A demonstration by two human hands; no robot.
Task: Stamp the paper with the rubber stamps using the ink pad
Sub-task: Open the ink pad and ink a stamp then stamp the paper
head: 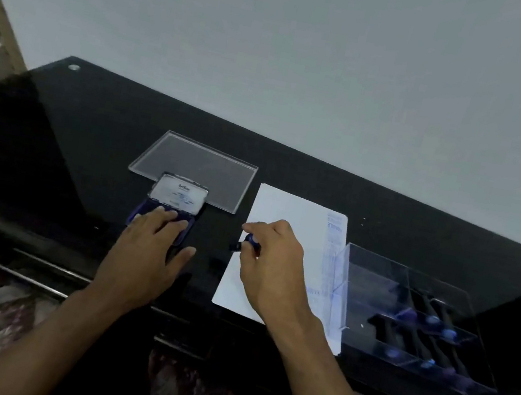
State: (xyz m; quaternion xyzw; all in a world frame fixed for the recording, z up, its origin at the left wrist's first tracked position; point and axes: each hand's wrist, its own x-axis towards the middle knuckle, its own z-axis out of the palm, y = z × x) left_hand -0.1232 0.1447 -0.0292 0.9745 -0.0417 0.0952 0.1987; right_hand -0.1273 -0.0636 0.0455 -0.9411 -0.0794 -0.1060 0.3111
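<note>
Right hand [269, 265] is gripping a rubber stamp [245, 243] over the paper [298, 214]; left hand [149, 240] is lying flat, steadying the ink pad [167, 207] just leftward. I'm judging inking comes next: carrying the stamp left, pressing squarely.

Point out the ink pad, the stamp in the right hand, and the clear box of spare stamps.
ink pad [178, 198]: head view, on its raised lid.
stamp [236, 246]: head view, on the dark end poking out of the right hand.
clear box [375, 269]: head view, on its near-left wall.
</note>
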